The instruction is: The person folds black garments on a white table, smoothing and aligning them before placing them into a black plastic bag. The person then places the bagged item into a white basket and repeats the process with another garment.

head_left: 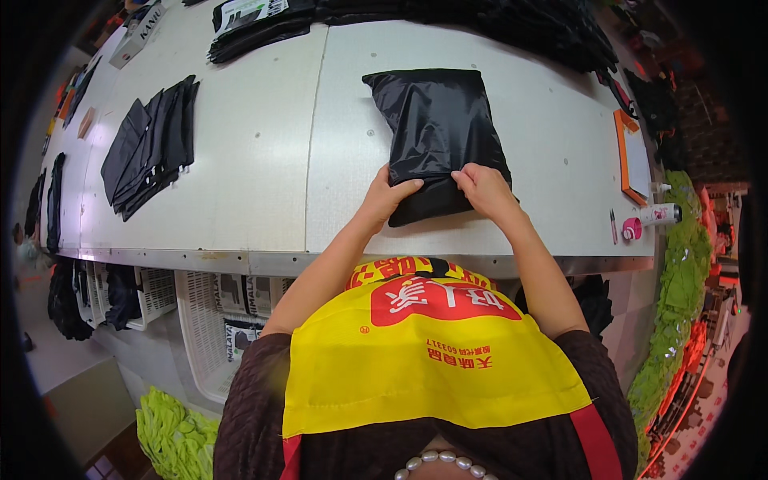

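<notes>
A glossy black plastic bag [440, 120] lies flat on the white table in front of me, its near end folded over in a strip. At its near left edge my left hand [386, 198] is closed, with the thumb on top and the fingers hidden beneath the side. My right hand [488, 192] pinches the fold line near the right side, thumb and fingertips pressed together on the plastic. Whatever the bag contains is hidden.
Left on the table [264, 184] lies a fanned stack of folded black pieces [152, 148]. Black packages [260, 28] line the far edge. An orange-edged box [632, 156] and a bottle [661, 214] sit at right. A white plastic basket [196, 336] stands below the table's front edge.
</notes>
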`<state>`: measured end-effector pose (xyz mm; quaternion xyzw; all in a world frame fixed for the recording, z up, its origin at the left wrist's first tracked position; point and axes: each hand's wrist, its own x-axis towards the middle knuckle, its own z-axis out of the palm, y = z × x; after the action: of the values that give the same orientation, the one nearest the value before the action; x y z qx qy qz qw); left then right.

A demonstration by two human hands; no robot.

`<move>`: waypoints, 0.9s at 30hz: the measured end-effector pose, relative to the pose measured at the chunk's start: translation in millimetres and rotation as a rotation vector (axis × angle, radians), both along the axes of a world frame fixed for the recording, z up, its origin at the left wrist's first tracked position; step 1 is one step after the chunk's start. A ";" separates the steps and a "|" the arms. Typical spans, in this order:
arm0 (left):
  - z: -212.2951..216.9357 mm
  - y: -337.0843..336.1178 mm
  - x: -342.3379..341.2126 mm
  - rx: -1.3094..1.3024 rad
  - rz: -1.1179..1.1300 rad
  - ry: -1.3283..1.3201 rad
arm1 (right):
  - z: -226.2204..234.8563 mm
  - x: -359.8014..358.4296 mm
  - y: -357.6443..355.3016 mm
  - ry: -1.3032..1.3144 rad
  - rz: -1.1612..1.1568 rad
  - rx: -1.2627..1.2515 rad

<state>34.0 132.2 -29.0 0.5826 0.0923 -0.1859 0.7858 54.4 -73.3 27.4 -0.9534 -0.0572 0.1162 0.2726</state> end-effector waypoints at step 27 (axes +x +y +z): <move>-10.6 -39.8 -14.1 0.633 0.358 -0.707 | -15.0 12.5 -35.3 0.194 0.112 0.508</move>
<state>20.0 92.4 -39.6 0.7947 -0.0293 0.1977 0.5732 66.9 -108.6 12.5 -0.8342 -0.1107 0.2037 0.5004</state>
